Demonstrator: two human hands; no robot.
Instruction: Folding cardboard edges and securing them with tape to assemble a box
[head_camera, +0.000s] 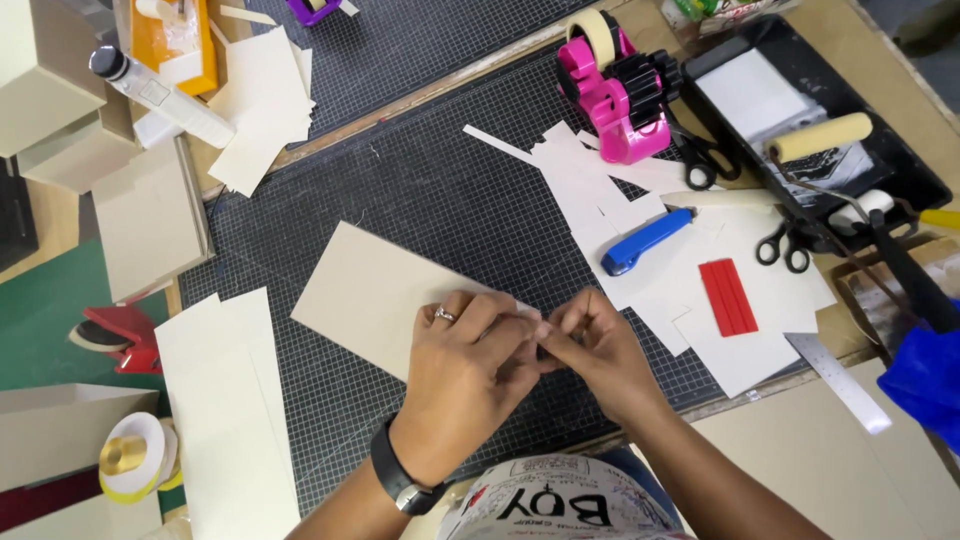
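left hand (470, 350): palm down, fingers curled, tips meeting right hand; ring on one finger, dark band at wrist | right hand (590, 345): fingers bent, thumb and fingertips pinched together against left fingertips | both forearms enter from bottom edge, converging at centre

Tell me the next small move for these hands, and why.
Probably press the small pale strip down onto the beige card: both the left hand and right hand pinch it right at the card's edge, above the cutting mat.
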